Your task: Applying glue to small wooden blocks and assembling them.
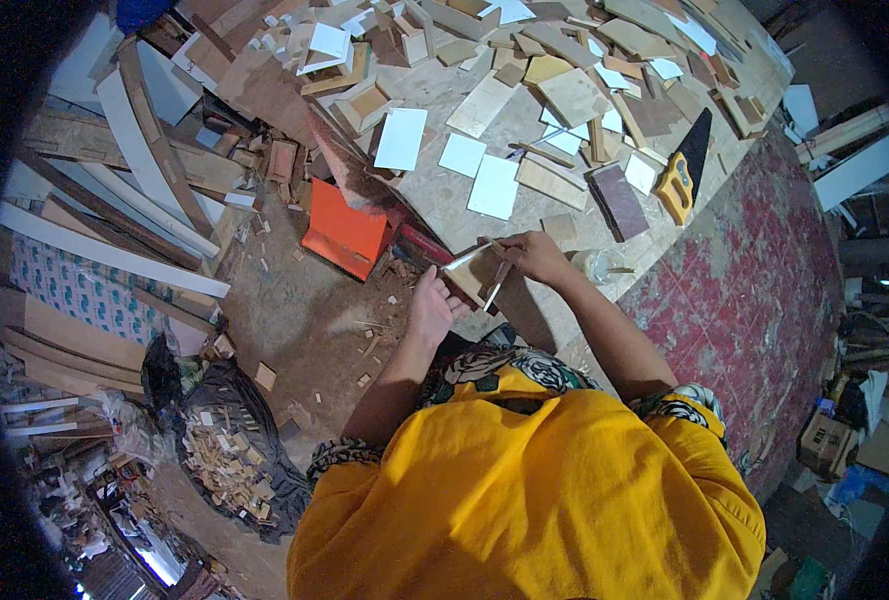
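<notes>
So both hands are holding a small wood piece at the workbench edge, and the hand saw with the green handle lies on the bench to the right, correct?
Nearly. The head view shows the hand saw has a yellow handle, not green. The rest stands: left hand and right hand hold the small wood piece at the workbench edge.

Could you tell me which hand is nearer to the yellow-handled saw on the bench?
Right. The right hand is nearer the saw; the left hand is farther off.

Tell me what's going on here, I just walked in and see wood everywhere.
A person in a yellow top holds a small wooden piece at the edge of a workbench. The left hand supports it from below; the right hand grips it from above. Wood offcuts and white panels litter the bench, and a yellow-handled saw lies nearby.
</notes>
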Demonstrator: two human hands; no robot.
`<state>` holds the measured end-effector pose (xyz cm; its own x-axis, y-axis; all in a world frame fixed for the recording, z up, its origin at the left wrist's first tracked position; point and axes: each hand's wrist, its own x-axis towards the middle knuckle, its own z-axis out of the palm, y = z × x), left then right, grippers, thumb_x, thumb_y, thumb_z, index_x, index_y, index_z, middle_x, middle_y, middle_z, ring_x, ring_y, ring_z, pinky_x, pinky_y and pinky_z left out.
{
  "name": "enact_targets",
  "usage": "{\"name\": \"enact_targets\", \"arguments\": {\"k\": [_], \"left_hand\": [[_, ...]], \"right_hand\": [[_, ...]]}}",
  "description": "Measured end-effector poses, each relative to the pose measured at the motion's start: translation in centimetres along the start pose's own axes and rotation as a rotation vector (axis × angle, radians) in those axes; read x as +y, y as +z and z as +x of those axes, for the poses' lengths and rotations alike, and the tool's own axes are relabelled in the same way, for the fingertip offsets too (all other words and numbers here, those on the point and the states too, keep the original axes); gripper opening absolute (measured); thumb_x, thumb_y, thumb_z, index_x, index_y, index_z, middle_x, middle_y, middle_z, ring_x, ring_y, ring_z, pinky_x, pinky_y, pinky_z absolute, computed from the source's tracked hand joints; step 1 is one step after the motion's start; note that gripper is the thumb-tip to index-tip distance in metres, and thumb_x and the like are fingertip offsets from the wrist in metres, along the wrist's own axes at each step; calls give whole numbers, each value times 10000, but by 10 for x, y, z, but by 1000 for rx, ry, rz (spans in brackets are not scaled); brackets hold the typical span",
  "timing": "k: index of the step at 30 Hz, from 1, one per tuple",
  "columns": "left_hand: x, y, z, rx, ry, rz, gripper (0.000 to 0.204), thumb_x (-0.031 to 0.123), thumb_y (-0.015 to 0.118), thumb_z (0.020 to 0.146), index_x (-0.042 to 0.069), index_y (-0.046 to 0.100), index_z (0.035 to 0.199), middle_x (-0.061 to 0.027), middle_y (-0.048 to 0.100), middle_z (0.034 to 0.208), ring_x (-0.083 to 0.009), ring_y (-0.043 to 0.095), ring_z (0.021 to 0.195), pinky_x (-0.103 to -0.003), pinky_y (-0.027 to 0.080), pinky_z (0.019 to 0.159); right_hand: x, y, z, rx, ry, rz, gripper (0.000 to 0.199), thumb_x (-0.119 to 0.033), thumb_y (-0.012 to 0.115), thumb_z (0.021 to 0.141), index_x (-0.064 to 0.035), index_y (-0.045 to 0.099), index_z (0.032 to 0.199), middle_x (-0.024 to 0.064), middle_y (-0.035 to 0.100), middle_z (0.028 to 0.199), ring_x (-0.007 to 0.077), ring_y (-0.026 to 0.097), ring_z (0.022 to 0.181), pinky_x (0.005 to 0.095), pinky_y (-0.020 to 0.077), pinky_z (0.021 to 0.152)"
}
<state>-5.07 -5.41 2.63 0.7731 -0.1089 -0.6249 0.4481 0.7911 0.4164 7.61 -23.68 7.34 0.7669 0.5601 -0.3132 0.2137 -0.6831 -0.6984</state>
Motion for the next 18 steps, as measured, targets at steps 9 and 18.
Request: {"name": "enact_targets", "arguments": {"k": [9, 18], "left_hand": [[-1, 3, 0, 18, -14, -23, 626, 513, 394, 836, 27, 384, 1231, -140, 458, 1232, -307, 454, 1122, -454, 299, 963], [-2, 6, -3, 38, 2, 49, 568, 474, 445, 826, 84, 385, 1236, -96, 472, 1223, -298, 466, 1108, -432, 332, 930]], "right_hand": [[5, 3, 1, -7, 10, -61, 317, -229, 510, 746, -95, 627, 1008, 180, 623, 867, 313, 611, 781, 361, 469, 712], [0, -5, -5, -32, 26, 122, 359, -291, 515, 792, -50, 606, 1042, 161, 635, 903, 253, 611, 816, 328, 453, 734]]}}
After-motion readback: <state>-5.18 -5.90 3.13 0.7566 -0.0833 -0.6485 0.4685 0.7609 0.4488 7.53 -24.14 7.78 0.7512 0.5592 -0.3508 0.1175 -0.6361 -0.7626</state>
